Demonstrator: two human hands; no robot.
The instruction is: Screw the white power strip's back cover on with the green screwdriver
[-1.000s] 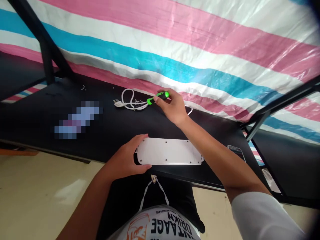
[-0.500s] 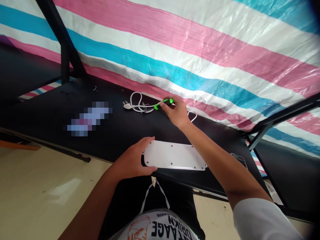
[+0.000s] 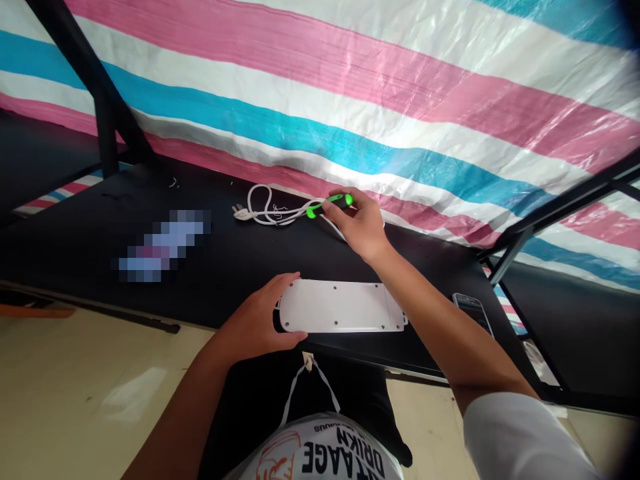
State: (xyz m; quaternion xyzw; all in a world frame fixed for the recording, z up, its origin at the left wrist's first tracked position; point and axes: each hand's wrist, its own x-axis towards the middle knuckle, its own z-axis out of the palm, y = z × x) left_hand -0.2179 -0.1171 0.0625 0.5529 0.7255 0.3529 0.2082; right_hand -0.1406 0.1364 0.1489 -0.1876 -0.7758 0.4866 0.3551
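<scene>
A white power strip [image 3: 345, 307] lies with its screwed back plate facing up near the table's front edge. Wrapped around its left end is my left hand [image 3: 267, 313], thumb on the near side and fingers on the far side. My right hand [image 3: 359, 223] is closed on the handle of a green and black screwdriver [image 3: 327, 206], beyond the strip. The screwdriver's shaft is hard to make out against the cord. A white power cord [image 3: 260, 217] lies looped beside it, with its plug [image 3: 243, 213] pointing left.
Small white scraps [image 3: 173, 183] lie on the black table [image 3: 240, 267]. A blurred-out bluish object [image 3: 163, 247] is at left, and a phone [image 3: 473, 312] lies at right beside my forearm. Behind the table hangs a striped plastic sheet [image 3: 320, 87]; black metal supports [image 3: 105, 133] stand at both sides.
The view has shifted, moving the table leftward in the picture. My right hand has moved slightly right relative to the cord, with the screwdriver in it. My left hand stays on the power strip.
</scene>
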